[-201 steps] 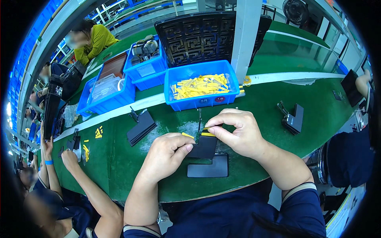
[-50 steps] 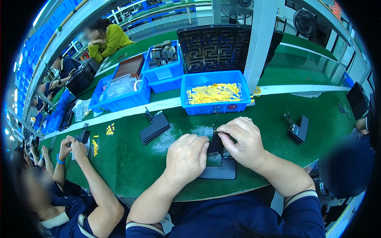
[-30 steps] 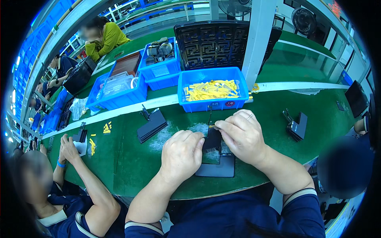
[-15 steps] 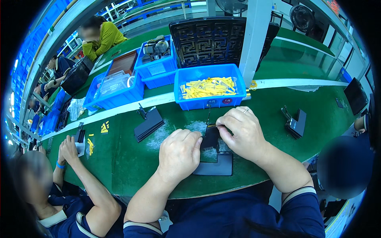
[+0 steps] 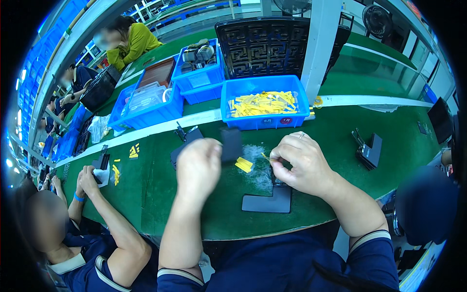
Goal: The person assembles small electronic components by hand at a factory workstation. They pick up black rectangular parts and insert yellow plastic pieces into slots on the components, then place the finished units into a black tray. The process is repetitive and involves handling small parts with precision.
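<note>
My left hand (image 5: 198, 165), smeared by motion, holds a dark flat panel (image 5: 231, 144) raised over the bench. It is near a stack of dark panels (image 5: 193, 135), which it partly hides. Between the fingertips of my right hand (image 5: 304, 158) is a thin yellow strip (image 5: 265, 156). A small pile of yellow strips (image 5: 243, 164) lies on the green mat between my hands. Just below my right hand rests an L-shaped dark panel (image 5: 267, 202); its upper end is partly covered by the hand.
A blue bin (image 5: 265, 121) full of yellow strips stands behind my hands, beside a white post (image 5: 318, 53). More blue bins (image 5: 155, 114) stand to the left. Another dark panel stack (image 5: 370, 152) lies right. A co-worker's hands (image 5: 87, 182) work at left.
My left hand has swung left and away from my right hand, carrying the dark panel. The pile of yellow strips has come into view. My right hand keeps its pinch beside the L-shaped panel.
</note>
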Action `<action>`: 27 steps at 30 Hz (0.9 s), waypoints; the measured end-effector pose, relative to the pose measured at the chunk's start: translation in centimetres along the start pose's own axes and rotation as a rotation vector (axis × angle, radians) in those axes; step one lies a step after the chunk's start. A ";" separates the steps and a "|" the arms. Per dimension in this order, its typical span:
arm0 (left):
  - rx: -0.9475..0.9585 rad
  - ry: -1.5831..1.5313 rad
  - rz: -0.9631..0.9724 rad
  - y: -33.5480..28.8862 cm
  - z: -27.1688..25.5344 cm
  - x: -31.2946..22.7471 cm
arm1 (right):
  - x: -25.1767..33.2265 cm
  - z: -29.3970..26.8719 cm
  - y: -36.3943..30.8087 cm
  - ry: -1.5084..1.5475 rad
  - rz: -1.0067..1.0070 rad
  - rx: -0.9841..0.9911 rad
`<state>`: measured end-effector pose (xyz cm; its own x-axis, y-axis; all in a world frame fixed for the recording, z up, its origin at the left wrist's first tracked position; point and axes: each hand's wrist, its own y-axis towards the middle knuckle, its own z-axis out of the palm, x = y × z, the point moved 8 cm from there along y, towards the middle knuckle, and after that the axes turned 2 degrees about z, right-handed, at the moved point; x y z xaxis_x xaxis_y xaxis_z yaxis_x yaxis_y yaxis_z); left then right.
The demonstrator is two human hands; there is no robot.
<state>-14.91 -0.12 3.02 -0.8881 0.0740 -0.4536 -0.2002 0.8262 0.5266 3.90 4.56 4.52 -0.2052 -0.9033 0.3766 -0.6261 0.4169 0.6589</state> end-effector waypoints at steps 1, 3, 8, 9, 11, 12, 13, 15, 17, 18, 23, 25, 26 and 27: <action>-0.001 0.000 -0.113 0.5 -0.5 2.4 | -0.2 0.1 0.0 0.001 0.020 0.020; -0.009 0.032 -0.287 1.0 -1.6 6.0 | -0.7 0.4 0.0 0.005 0.056 0.059; -0.079 0.425 -0.111 1.3 -2.3 6.2 | -2.3 1.0 0.0 0.082 0.203 0.134; -0.141 0.491 -0.040 1.0 -2.5 5.0 | -2.6 1.1 0.0 0.107 0.234 0.151; -0.085 0.164 0.071 1.0 -1.3 1.7 | -3.2 1.5 -0.2 0.204 0.323 0.205; -0.056 0.003 0.122 0.8 -0.9 -0.2 | -3.4 1.8 -0.3 0.256 0.366 0.233; 0.095 -0.213 0.104 0.4 0.5 -1.7 | -3.4 2.1 -0.2 0.324 0.379 0.251; 0.247 -0.432 0.170 -0.5 2.4 -4.7 | -3.3 2.5 -0.3 0.373 0.375 0.314; 0.237 -0.470 0.282 -0.9 2.8 -6.2 | -3.2 3.0 -0.4 0.377 0.365 0.386; 0.233 -0.458 0.294 -1.0 3.0 -6.0 | -3.2 3.0 -0.4 0.369 0.365 0.398; 0.310 -0.660 -0.001 -1.4 4.6 -4.3 | -3.1 1.8 -0.2 0.421 0.292 0.134; 0.346 -0.938 -0.193 -1.6 5.8 -3.2 | -2.6 1.2 -0.2 0.349 0.251 0.071; 0.362 -1.077 -0.290 -1.8 6.5 -2.7 | -2.2 0.8 -0.2 0.312 0.230 0.039; 0.366 -1.103 -0.327 -1.6 6.7 -2.2 | -2.1 0.2 -0.2 0.298 0.226 -0.025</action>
<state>-9.82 2.10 -1.64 0.0489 0.1214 -0.9914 -0.0621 0.9910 0.1183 4.25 6.37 3.47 -0.1059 -0.7206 0.6852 -0.5706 0.6084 0.5516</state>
